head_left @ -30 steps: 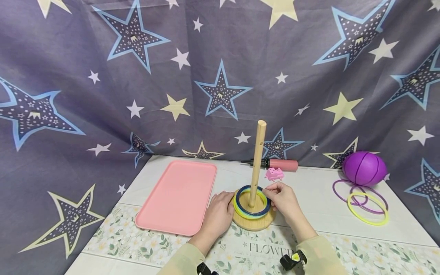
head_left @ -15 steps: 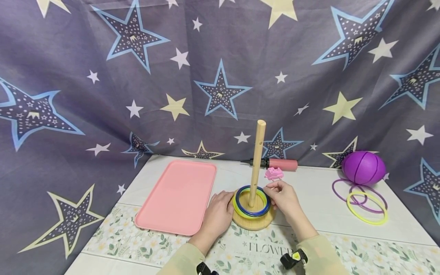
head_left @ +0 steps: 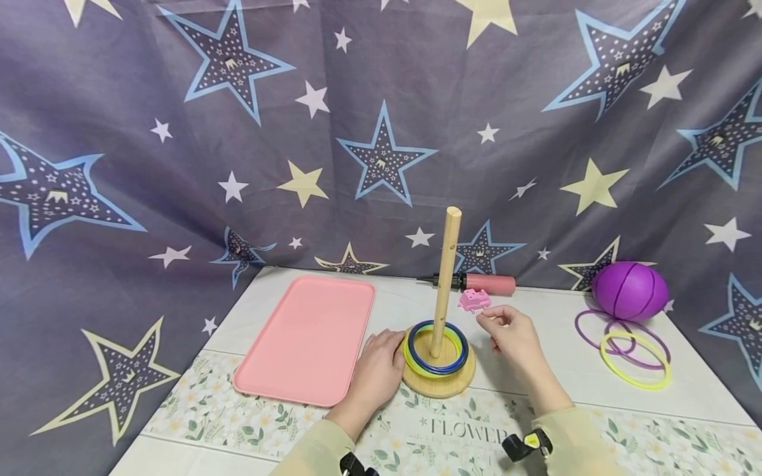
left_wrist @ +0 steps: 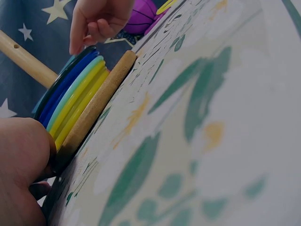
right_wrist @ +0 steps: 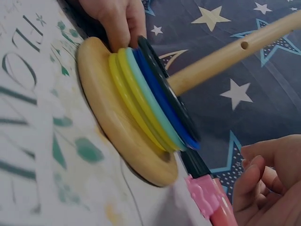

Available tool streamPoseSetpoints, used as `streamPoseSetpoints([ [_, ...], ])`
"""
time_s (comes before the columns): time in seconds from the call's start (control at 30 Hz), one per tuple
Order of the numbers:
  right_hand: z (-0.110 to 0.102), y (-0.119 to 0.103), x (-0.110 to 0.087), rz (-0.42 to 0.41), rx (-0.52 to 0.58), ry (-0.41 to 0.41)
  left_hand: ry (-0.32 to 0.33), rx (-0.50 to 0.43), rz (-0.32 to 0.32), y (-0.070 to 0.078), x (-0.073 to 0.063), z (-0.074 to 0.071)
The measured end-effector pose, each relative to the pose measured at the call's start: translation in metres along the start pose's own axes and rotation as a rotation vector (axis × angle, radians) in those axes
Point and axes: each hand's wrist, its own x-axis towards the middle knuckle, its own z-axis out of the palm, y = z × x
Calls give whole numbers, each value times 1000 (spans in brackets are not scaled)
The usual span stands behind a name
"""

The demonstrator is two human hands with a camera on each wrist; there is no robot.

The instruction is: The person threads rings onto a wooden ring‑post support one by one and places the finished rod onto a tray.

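In the head view, a wooden ring-toss stand (head_left: 448, 277) has its upright post on a round base (head_left: 439, 389). Several rings lie stacked around the post. The right wrist view shows a black ring (right_wrist: 162, 80) on top, then a blue ring (right_wrist: 164, 106), a light green one and yellow rings (right_wrist: 129, 99) at the bottom. My left hand (head_left: 378, 367) rests at the left edge of the base, its fingertips right against the stack. To the right of the stand, my right hand (head_left: 514, 337) is raised, with loosely bent fingers and nothing in them.
A pink tray (head_left: 309, 340) lies left of the stand. Behind it are a hand pump (head_left: 488, 285) and a small pink toy (head_left: 475, 301). At the right sit a purple ball (head_left: 631, 291), purple rings (head_left: 586, 338) and a yellow ring (head_left: 625, 378). A starry curtain (head_left: 381, 79) hangs behind.
My right hand has let go of the top ring and moved right and slightly away from the stack. The rings stay on the post, and my left hand has not moved.
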Motion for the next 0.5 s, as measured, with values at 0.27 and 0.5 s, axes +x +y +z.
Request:
streamPoseSetpoints([
  [0.27, -27, 2, -3, -26, 26, 15, -7, 2, -4, -1, 0, 0],
  [0.5, -50, 7, -7, -27, -3, 53, -6, 0, -3, -2, -1, 0],
])
